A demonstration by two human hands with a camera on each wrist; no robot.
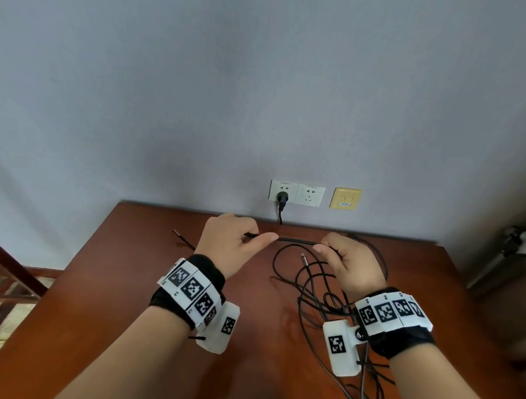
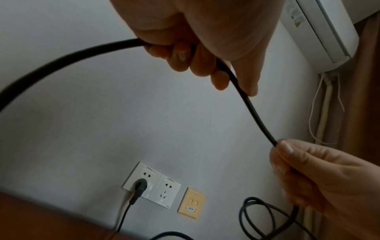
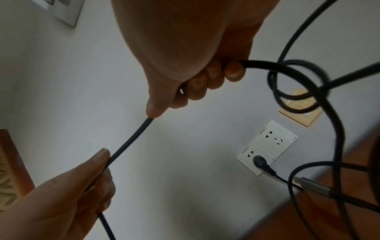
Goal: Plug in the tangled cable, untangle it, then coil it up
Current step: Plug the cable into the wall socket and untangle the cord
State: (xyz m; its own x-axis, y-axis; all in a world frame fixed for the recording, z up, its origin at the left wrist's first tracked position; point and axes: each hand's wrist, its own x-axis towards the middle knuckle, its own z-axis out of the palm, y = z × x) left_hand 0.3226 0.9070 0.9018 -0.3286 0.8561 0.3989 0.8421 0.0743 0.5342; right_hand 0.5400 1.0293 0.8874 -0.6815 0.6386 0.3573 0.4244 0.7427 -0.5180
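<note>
Two hands hold one short, straight stretch of the black cable [image 1: 296, 239] between them: the left hand [image 1: 228, 243] pinches it, and the right hand [image 1: 351, 263] has its fingers curled round it. Below the right wrist, loops lie tangled on the table [image 1: 131, 284]. Beyond the knuckles, the plug [image 1: 282, 197] sits in the wall socket [image 1: 283, 190]. Plugging looks done; untangling and coiling remain.

The person's forearms are bare, with no sleeves. Each wrist carries a black fabric wristband [image 1: 206, 269] wrapped in a row of white tiles [image 1: 191, 289] printed with black square-patterned markers. A white boxy camera housing [image 1: 220, 327] with one more such marker hangs under the left wrist, and a matching white housing [image 1: 341, 347] is fixed to the right wristband [image 1: 406, 341] by a round metal screw [image 1: 360, 334].
</note>
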